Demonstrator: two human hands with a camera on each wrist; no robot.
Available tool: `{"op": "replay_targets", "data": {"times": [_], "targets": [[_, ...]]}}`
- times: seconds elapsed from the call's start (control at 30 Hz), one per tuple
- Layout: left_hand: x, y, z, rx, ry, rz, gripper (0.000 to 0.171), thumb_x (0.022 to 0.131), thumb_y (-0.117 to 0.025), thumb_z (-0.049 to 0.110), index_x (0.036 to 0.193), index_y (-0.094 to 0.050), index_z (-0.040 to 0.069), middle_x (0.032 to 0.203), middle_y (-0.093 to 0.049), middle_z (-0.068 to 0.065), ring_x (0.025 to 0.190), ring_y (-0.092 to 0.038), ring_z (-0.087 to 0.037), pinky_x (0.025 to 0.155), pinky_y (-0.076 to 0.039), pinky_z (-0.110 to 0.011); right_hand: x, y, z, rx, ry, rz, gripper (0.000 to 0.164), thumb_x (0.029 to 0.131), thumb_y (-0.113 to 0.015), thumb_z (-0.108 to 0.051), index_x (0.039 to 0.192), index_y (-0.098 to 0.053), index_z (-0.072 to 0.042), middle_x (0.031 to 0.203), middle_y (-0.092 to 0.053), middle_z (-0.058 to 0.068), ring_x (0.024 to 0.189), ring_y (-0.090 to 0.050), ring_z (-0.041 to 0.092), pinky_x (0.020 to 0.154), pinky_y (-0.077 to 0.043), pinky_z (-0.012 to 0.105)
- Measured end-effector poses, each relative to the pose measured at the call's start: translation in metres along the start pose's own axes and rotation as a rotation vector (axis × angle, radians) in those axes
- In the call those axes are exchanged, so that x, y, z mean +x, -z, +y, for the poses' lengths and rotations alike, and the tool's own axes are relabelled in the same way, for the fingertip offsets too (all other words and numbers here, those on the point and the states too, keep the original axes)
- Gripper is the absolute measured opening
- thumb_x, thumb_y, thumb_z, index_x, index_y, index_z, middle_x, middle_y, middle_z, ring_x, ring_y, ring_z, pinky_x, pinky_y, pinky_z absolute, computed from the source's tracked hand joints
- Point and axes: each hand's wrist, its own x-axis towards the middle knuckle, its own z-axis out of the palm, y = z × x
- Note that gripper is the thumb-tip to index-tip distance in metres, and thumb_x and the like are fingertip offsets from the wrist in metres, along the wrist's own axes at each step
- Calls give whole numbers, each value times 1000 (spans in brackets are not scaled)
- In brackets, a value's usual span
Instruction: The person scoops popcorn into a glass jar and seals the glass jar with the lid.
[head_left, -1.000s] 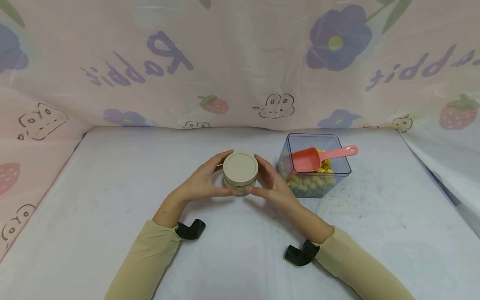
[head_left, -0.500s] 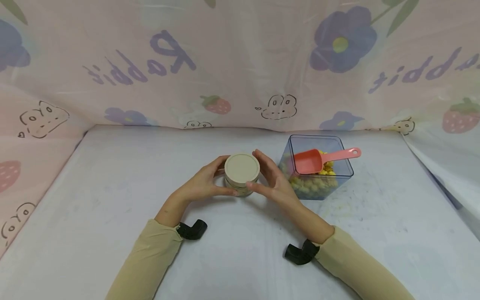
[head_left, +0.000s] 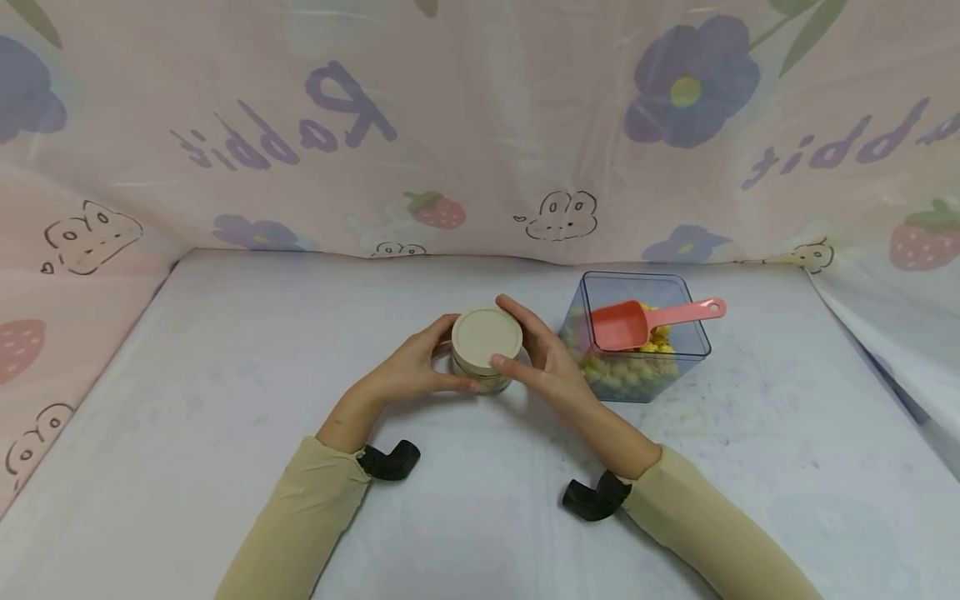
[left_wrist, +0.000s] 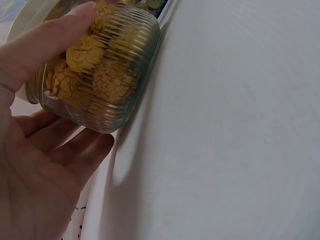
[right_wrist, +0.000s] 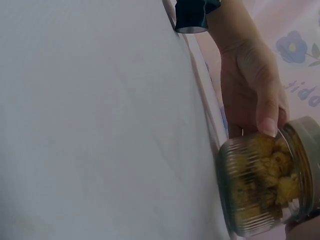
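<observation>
A clear ribbed jar (left_wrist: 112,75) with yellow popcorn in it stands upright on the white table, topped by a cream lid (head_left: 487,340). From the left, my left hand (head_left: 408,365) grips the jar's body; in the left wrist view its thumb (left_wrist: 50,40) lies across the glass and the fingers are on the other side. The right hand (head_left: 551,362) holds the lid, its thumb on the near right rim and fingertips round the far edge. The right wrist view catches the jar at the lower right, with the left thumb (right_wrist: 268,125) against the glass.
Close to the right hand stands a blue-tinted clear bin (head_left: 652,383) partly filled with popcorn. A pink scoop (head_left: 621,325) lies across its top, handle sticking out to the right. A printed curtain (head_left: 480,125) closes off the table's back and sides.
My right thumb has moved up from the jar's front onto the lid's rim, while the right fingers have slid leftward round its far edge. The left hand stays on the jar.
</observation>
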Motion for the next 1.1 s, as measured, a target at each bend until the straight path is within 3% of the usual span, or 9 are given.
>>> {"op": "replay_targets", "data": {"times": [0.27,0.57,0.8,1.1], "targets": [[0,-1,-2,-29,-1,-15,77,75,-82,6,138,-38,5,139,-46,-9,134,-42,-24,116,-30,-39,-2,1,0,-49,-18,16,68,87,-63,3,147,-33,-2,154,-29,12,145,-22,25,120,-13,49],[0,-2,-1,-30,34,-14,80,76,-81,5,141,-35,5,142,-45,-10,136,-40,-25,115,-31,-39,-4,-1,-2,-149,-16,77,72,81,-70,7,145,-38,-2,146,-35,17,138,-33,27,119,-24,41],[1,-2,-4,-27,35,-14,80,76,-81,6,141,-35,6,142,-45,-10,136,-40,-25,115,-32,-39,-6,-1,-2,-138,-20,116,73,78,-71,10,143,-39,1,141,-35,18,135,-36,29,116,-28,41],[1,0,-4,-23,16,-10,80,75,-82,8,141,-36,6,141,-45,-11,135,-41,-27,115,-31,-42,-13,-4,-3,-180,-15,163,69,79,-70,10,141,-40,4,140,-37,17,132,-39,28,110,-37,25]]}}
